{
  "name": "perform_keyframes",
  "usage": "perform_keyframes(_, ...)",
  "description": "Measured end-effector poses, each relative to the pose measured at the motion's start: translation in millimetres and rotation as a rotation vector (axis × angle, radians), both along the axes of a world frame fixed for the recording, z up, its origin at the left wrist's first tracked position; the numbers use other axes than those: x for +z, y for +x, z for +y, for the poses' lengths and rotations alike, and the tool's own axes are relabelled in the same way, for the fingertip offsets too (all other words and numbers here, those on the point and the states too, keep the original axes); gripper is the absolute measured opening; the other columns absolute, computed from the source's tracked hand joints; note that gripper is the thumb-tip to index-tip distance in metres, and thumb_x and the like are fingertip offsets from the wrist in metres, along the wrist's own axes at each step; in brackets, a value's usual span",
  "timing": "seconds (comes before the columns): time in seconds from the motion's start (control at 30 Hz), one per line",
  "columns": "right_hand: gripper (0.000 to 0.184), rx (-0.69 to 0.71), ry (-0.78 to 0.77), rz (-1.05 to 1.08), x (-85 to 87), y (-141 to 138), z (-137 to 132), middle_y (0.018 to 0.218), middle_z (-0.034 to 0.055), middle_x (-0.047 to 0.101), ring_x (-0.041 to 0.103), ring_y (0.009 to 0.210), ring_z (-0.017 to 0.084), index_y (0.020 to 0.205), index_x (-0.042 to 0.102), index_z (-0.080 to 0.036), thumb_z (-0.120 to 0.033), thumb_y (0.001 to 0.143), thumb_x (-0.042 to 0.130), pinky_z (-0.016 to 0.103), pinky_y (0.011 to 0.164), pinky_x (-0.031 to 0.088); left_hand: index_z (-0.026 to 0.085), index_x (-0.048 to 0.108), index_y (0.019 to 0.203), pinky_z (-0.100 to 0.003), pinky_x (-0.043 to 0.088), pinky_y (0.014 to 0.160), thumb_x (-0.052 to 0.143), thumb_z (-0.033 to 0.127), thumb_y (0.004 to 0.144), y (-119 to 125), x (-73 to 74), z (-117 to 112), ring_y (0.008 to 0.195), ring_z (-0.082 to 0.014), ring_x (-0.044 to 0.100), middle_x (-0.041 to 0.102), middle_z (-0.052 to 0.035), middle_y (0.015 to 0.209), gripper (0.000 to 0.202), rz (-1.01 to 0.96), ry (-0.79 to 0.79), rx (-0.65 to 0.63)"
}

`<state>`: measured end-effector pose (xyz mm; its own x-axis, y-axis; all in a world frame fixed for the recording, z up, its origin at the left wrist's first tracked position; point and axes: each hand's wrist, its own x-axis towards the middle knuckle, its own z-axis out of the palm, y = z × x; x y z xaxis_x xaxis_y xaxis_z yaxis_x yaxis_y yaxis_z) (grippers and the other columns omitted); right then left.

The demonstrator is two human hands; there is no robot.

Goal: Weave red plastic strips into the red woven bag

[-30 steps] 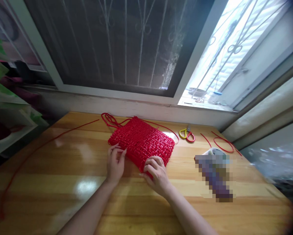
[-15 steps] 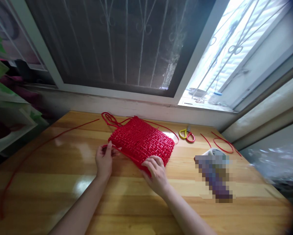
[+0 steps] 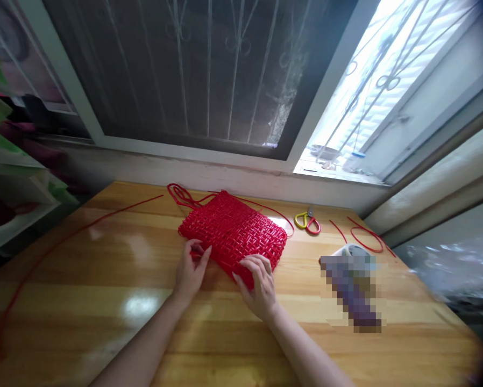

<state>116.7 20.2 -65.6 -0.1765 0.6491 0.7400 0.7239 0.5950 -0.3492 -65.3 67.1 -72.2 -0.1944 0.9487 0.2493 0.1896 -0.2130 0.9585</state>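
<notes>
A red woven bag (image 3: 245,223), made of glossy plaited strips, lies on its side on the wooden table (image 3: 209,344), its long loops toward the window. My right hand (image 3: 260,285) is closed over its near right edge, fingers on top and thumb in front. At the near left edge, my left hand (image 3: 191,271) has its thumb and fingers curled together round a bit of red strip (image 3: 194,251). Where this strip joins the weave is hidden by the fingers.
Scissors (image 3: 308,220) with yellow and red handles lie behind to the right. Loose red strips (image 3: 80,226) curve over the table's left side and far right corner. A white roll (image 3: 352,251) sits beside a blurred-out item (image 3: 354,295). The window wall (image 3: 209,174) bounds the back.
My left hand has moved right and slightly nearer along the front edge, closer to my right hand. The taut red length between the hands is shorter. My right hand has barely shifted.
</notes>
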Motion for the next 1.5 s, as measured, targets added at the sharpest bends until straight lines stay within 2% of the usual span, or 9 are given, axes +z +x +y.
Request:
perform_keyframes(0.23, 0.045, -0.131, -0.031, 0.050, -1.6, 10, 7, 0.122, 0.0114, 0.050, 0.038, 0.121, 0.028, 0.121, 0.042, -0.019, -0.027, 0.079, 0.057, 0.056, 0.100, 0.028, 0.021, 0.045, 0.089, -0.018, 0.039, 0.040, 0.063, 0.038, 0.070, -7, 12.7, 8, 0.043, -0.0080, 0.048, 0.048, 0.0080, 0.056, 0.031, -0.553, -0.215, -0.067)
perform_keyframes(0.4, 0.037, -0.085, -0.069, 0.091, 3.9, 14, 8, 0.116, 0.0099, 0.055, 0.046, 0.114, 0.025, 0.116, 0.047, -0.019, -0.025, 0.081, 0.054, 0.054, 0.101, 0.026, 0.019, 0.047, 0.085, -0.012, 0.035, 0.038, 0.069, 0.039, 0.064, 1, 29.5, 2, 0.047, -0.0046, 0.049, 0.046, 0.0075, 0.057, 0.036, -0.745, -0.293, -0.180)
perform_keyframes(0.53, 0.022, -0.080, -0.094, 0.193, 10.8, 15, 8, 0.100, 0.0064, 0.062, 0.053, 0.100, 0.021, 0.104, 0.055, -0.021, -0.016, 0.085, 0.044, 0.047, 0.095, 0.036, 0.019, 0.049, 0.088, -0.010, 0.026, 0.034, 0.074, 0.031, 0.060, 9, 43.2, -13, 0.038, -0.0014, 0.041, 0.046, 0.0100, 0.051, 0.039, -0.938, -0.421, -0.403)
perform_keyframes(0.67, 0.023, 0.081, -0.161, 0.168, 20.9, 10, 7, 0.088, 0.0041, 0.065, 0.054, 0.087, 0.018, 0.102, 0.057, -0.022, -0.013, 0.086, 0.043, 0.036, 0.081, 0.046, 0.016, 0.048, 0.068, -0.012, 0.022, 0.032, 0.075, 0.038, 0.058, 20, 43.9, -31, 0.031, -0.0030, 0.040, 0.051, 0.0066, 0.041, 0.036, -0.734, -0.563, -0.756)
perform_keyframes(0.77, 0.031, 0.239, -0.197, 0.027, 28.3, 7, 6, 0.089, 0.0036, 0.065, 0.054, 0.081, 0.016, 0.115, 0.053, -0.022, -0.014, 0.087, 0.040, 0.031, 0.073, 0.047, 0.014, 0.048, 0.057, -0.014, 0.021, 0.030, 0.073, 0.045, 0.057, 28, 35.9, -40, 0.028, -0.0040, 0.038, 0.051, 0.0036, 0.036, 0.040, -0.593, -0.672, -0.889)
perform_keyframes(0.9, 0.034, 0.338, -0.118, -0.179, 26.6, 7, 6, 0.089, 0.0030, 0.066, 0.055, 0.078, 0.016, 0.119, 0.052, -0.025, -0.017, 0.088, 0.041, 0.032, 0.072, 0.046, 0.013, 0.051, 0.056, -0.016, 0.014, 0.026, 0.072, 0.051, 0.055, 32, 28.7, -44, 0.023, -0.0034, 0.031, 0.044, 0.0060, 0.030, 0.043, -0.639, -0.811, -0.943)
perform_keyframes(1.07, 0.032, 0.259, -0.048, 0.001, 15.9, 7, 7, 0.091, 0.0054, 0.065, 0.057, 0.082, 0.016, 0.116, 0.051, -0.021, -0.013, 0.085, 0.046, 0.031, 0.073, 0.048, 0.015, 0.048, 0.056, -0.017, 0.013, 0.027, 0.072, 0.052, 0.054, 30, 30.0, -42, 0.023, -0.0015, 0.022, 0.035, 0.0104, 0.028, 0.045, -0.710, -0.821, -0.905)
perform_keyframes(1.23, 0.034, 0.310, 0.070, -0.068, 19.1, 5, 7, 0.102, 0.0099, 0.063, 0.056, 0.091, 0.020, 0.122, 0.048, -0.019, -0.018, 0.087, 0.043, 0.035, 0.076, 0.049, 0.011, 0.053, 0.058, -0.018, 0.013, 0.028, 0.071, 0.043, 0.062, 33, 30.7, -44, 0.024, -0.0027, 0.030, 0.043, 0.0065, 0.031, 0.036, -0.667, -0.857, -0.910)
perform_keyframes(1.5, 0.032, 0.295, 0.144, -0.053, 19.8, 3, 4, 0.093, 0.0086, 0.065, 0.057, 0.084, 0.019, 0.114, 0.052, -0.018, -0.011, 0.083, 0.046, 0.034, 0.072, 0.050, 0.015, 0.044, 0.050, -0.018, 0.008, 0.028, 0.070, 0.046, 0.060, 34, 34.0, -43, 0.024, -0.0008, 0.015, 0.029, 0.0103, 0.027, 0.042, -0.756, -0.863, -0.964)
